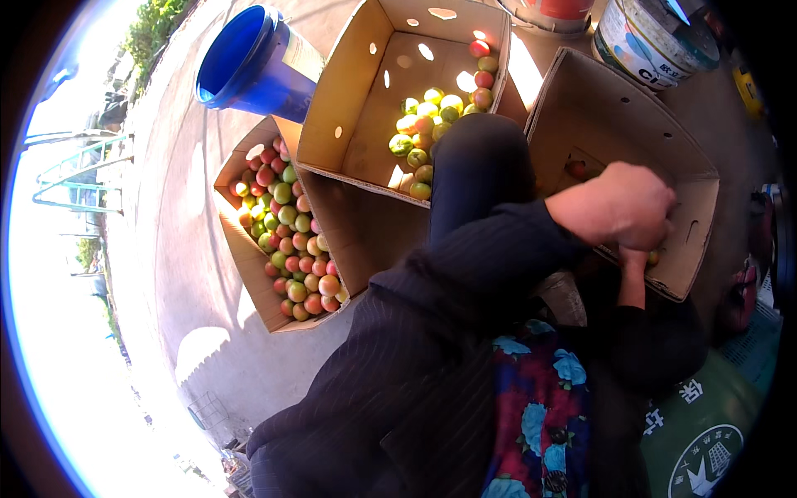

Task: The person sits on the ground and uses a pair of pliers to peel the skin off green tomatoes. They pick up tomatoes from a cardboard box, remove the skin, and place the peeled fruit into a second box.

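Both of my hands are inside the cardboard box (694, 205) at the right. My left hand (613, 204), slightly blurred, has curled fingers and lies over my right hand (633, 256), of which only the wrist and a small part show. What either hand holds is hidden. A reddish tomato (576, 169) lies in this box above my left hand, and part of another tomato (652, 258) shows beside my right hand. The middle cardboard box (367, 68) holds green and reddish tomatoes (427, 124) along its right side. Many red and green tomatoes (299, 243) fill the left cardboard box (240, 236).
A blue plastic bucket (252, 62) leans behind the left box. A white bucket with a handle (647, 46) and a red and white bucket (551, 12) stand at the back. My bent knee (482, 162) is between the middle and right boxes. A green printed sack (697, 429) lies at lower right.
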The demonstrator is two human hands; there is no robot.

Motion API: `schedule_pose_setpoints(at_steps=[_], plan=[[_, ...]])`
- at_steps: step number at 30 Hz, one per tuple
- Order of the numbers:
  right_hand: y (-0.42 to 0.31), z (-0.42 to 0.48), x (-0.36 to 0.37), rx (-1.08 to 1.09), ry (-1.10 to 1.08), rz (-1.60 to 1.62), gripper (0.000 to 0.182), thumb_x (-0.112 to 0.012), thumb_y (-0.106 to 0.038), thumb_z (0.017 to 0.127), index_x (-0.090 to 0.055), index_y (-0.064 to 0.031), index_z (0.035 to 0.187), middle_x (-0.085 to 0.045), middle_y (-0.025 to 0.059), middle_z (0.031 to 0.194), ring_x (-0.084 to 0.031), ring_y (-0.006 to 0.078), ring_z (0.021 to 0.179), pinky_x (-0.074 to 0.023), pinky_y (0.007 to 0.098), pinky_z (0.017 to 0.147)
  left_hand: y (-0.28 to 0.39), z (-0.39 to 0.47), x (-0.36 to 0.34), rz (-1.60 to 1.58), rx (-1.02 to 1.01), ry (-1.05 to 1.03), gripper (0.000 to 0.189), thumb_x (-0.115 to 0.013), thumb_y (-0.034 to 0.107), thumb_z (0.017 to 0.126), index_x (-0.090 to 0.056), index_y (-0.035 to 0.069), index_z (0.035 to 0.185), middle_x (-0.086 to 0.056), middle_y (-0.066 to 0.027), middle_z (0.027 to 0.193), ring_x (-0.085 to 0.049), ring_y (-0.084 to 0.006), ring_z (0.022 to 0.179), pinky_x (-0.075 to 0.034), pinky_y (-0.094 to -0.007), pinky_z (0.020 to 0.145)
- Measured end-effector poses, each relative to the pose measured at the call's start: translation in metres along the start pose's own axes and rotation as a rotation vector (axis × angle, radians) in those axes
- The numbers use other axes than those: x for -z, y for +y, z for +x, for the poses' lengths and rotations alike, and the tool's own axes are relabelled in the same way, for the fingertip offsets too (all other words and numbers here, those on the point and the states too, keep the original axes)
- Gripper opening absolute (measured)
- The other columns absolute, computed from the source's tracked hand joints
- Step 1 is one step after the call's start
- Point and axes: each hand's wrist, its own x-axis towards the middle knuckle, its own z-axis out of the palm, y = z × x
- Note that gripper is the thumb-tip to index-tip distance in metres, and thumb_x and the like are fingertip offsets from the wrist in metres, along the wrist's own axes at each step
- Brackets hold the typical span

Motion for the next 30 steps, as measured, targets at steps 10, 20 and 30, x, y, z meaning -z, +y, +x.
schedule_pose_setpoints(at_steps=[10,20,30], plan=[[-0.038,-0.016,-0.002,-0.096,0.082,-0.206,0.043,-0.078,-0.032,0.077,-0.062,0.0013,0.100,-0.065,0.0094,0.085,-0.060,0.0199,0.077,-0.0486,0.0345,0.075,-0.338,-0.112,0.016,0.296,0.810,0.015,0.044,-0.060,0.045,0.086,-0.069,0.004,0.101,-0.070,-0.0141,0.099,-0.066,-0.0305,0.089,-0.051,-0.0360,0.079],[-0.048,-0.020,0.001,-0.138,0.030,-0.188,0.050,-0.078,-0.029,0.076,-0.060,0.0026,0.111,-0.066,0.0122,0.090,-0.063,0.0226,0.081,-0.0500,0.0353,0.077,-0.412,-0.162,-0.098,0.111,1.135,-0.182,0.044,-0.070,0.044,0.078,-0.072,0.007,0.102,-0.072,-0.0126,0.091,-0.067,-0.0240,0.081,-0.053,-0.0362,0.074],[-0.028,-0.019,-0.006,-0.037,0.109,-0.105,0.039,-0.078,-0.027,0.077,-0.059,-0.0001,0.097,-0.060,0.0054,0.079,-0.055,0.0160,0.073,-0.0473,0.0327,0.070,-0.413,-0.146,-0.094,0.138,1.192,-0.203,0.045,-0.075,0.039,0.071,-0.072,0.007,0.101,-0.071,-0.0131,0.093,-0.067,-0.0230,0.083,-0.053,-0.0349,0.074]])
